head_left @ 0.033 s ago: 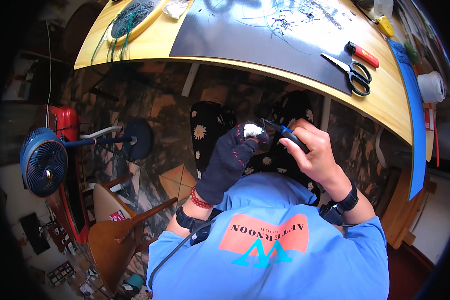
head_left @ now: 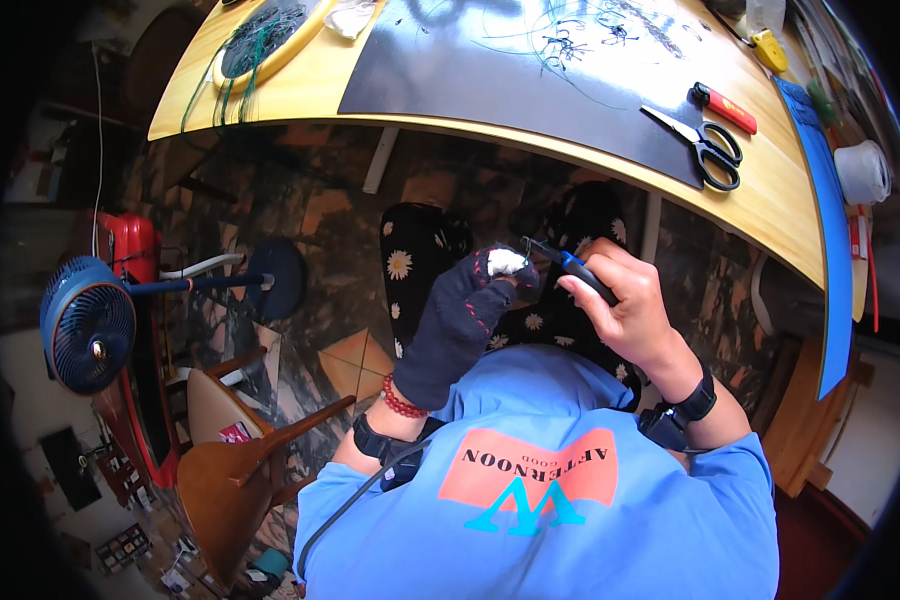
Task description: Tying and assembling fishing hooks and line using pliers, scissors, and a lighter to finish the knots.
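Note:
Over my lap, my right hand (head_left: pixel 627 298) is wrapped round pliers (head_left: pixel 573 266) with black and blue handles. Their jaws point left and reach the fingertips of my left hand (head_left: pixel 473 297), which wears a dark knitted glove with red stitching. White wrapping (head_left: pixel 506 262) covers one of its fingertips. The left fingers are pinched together; a tiny thin piece seems to stand up at the jaws, too small to name. Whatever sits between those fingers is hidden.
Beyond my knees stands a wooden table (head_left: pixel 780 190) with a dark mat (head_left: pixel 440 90), scissors (head_left: pixel 715 155), a red lighter (head_left: pixel 725 107), thin dark strands (head_left: pixel 565 45) and a yellow-rimmed oval tray (head_left: pixel 315 22). A fan (head_left: pixel 88 325) and wooden chair (head_left: pixel 225 480) are at left.

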Demonstrator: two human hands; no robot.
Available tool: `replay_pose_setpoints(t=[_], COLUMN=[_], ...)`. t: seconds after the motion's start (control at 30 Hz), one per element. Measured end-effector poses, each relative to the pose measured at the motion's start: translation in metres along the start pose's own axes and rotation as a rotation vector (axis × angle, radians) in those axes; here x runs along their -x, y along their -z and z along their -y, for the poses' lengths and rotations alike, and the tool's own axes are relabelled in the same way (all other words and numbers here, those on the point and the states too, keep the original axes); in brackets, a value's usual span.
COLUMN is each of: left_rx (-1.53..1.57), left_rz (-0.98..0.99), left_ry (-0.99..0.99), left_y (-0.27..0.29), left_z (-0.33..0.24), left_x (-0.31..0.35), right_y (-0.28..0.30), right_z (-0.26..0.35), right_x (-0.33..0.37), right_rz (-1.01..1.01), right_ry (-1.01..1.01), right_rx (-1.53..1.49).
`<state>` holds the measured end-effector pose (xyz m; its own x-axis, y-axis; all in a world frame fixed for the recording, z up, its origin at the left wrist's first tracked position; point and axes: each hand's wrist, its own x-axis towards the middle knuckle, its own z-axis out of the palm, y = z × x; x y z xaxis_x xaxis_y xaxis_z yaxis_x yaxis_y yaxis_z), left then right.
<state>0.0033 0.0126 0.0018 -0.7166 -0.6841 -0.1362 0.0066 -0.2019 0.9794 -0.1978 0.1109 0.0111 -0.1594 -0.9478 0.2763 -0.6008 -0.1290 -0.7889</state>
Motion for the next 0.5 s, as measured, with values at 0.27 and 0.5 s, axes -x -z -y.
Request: replay_pose_setpoints(t=[0.27, 0.5], left_rx=[-0.125, -0.108], left_rz=[-0.022, -0.035], left_ry=[-0.137, -0.132], left_y=[-0.005, -0.005], left_z=[0.008, 0.014], left_x=[-0.001, 0.000], right_y=[-0.007, -0.010], right_z=[-0.010, -0.010], right_x=[0.004, 0.006], right_rz=[-0.012, 0.044], right_ry=[-0.116, -0.275], right_rx=[-0.134, -0.215])
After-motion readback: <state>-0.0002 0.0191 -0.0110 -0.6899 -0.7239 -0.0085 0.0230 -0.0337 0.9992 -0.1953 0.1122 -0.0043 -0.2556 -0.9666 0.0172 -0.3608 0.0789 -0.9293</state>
